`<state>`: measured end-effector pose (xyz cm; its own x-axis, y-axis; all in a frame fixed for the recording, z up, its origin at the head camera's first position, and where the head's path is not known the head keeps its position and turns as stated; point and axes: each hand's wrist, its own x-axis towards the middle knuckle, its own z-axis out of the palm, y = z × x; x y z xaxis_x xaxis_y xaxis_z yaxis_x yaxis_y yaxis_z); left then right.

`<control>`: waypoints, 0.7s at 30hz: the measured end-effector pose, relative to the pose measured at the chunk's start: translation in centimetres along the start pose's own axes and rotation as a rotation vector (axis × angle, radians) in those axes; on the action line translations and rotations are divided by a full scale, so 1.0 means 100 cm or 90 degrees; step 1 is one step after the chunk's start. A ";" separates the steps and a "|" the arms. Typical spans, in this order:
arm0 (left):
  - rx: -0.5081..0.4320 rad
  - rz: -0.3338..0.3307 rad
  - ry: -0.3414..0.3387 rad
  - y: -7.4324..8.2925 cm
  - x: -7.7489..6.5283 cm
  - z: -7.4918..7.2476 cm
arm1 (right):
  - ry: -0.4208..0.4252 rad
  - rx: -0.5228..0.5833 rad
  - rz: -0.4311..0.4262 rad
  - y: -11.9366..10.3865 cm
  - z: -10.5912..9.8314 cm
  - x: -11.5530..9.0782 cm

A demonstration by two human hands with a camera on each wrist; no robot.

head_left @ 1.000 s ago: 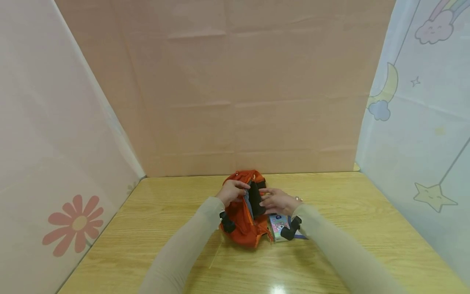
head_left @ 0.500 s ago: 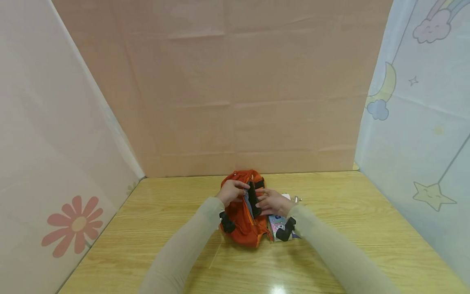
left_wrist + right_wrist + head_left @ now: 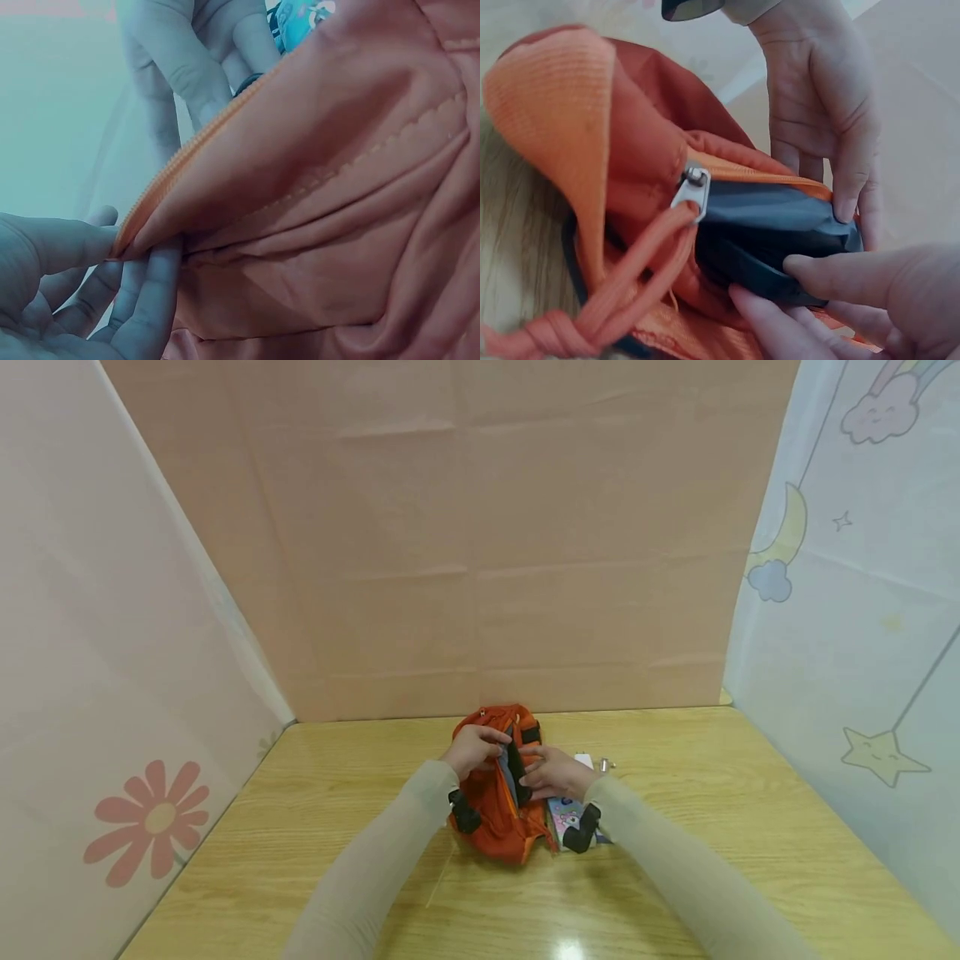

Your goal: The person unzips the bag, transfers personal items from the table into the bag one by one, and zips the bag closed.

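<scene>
An orange bag (image 3: pixel 491 827) with a grey lining lies on the table, its zipper (image 3: pixel 692 196) undone. My left hand (image 3: pixel 472 750) pinches the zippered edge at one side of the opening, thumb on one face and fingers on the other. Most of a flat black object (image 3: pixel 754 270) with a rounded edge is inside the opening; I cannot tell its kind. My right hand (image 3: pixel 557 773) grips its outer end, thumb above and fingers below. Just under the right wrist is a colourful printed booklet-like item (image 3: pixel 564 817), partly covered by the wrist camera.
Beyond the right hand lie a small white item (image 3: pixel 583 761) and a small shiny metal item (image 3: pixel 604 765). A fabric backdrop (image 3: pixel 480 610) rises at the table's far edge, with printed cloth on both sides. An orange cord (image 3: pixel 649 262) hangs from the zipper pull.
My right hand has moved slightly left, and the black object sits deeper in the bag. The small white item has come into view. My left hand keeps its hold on the edge.
</scene>
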<state>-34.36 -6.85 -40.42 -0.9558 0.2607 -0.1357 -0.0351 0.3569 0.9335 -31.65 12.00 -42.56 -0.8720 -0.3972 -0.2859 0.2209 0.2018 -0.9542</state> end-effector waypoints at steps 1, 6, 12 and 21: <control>0.000 -0.001 0.000 0.000 0.001 0.000 | -0.002 -0.006 0.001 -0.001 0.000 -0.001; -0.004 -0.006 -0.006 0.000 0.001 0.000 | -0.006 -0.033 0.014 -0.003 -0.001 -0.007; -0.013 -0.009 -0.007 0.001 -0.001 0.001 | 0.022 -0.013 0.020 0.000 0.000 -0.003; -0.011 -0.009 -0.002 0.000 -0.001 0.000 | 0.026 0.006 0.021 0.002 0.002 0.001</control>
<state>-34.27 -6.86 -40.46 -0.9544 0.2586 -0.1492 -0.0531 0.3448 0.9372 -31.58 11.82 -42.76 -0.8811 -0.3538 -0.3139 0.2539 0.2062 -0.9450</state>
